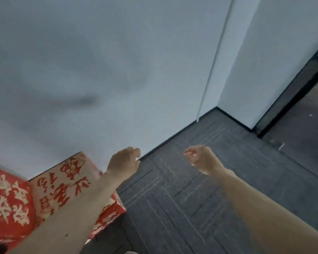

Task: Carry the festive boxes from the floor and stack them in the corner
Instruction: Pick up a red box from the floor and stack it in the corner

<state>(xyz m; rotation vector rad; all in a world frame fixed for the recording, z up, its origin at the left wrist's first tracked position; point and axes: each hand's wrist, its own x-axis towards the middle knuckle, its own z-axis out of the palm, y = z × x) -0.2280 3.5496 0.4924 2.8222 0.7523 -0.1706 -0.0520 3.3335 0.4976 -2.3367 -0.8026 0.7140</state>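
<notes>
Two festive boxes sit at the lower left against the pale grey wall (99, 61). One is a red box (7, 198) with large cream characters. Just beside it is a cream-topped box (62, 184) with red characters and red printed sides. The writing is too blurred to read, though it looks like Chinese script. Both seem to be printed cardboard with flat faces and sharp edges. The left forearm crosses over the cream-topped box. The left hand (124, 161) and right hand (202, 158) are held out over the floor (182, 208), each grip clenched on nothing. The floor is dark grey carpet tile with a ribbed pattern, meeting a black skirting. A dark door frame (292, 92) stands to the right.
</notes>
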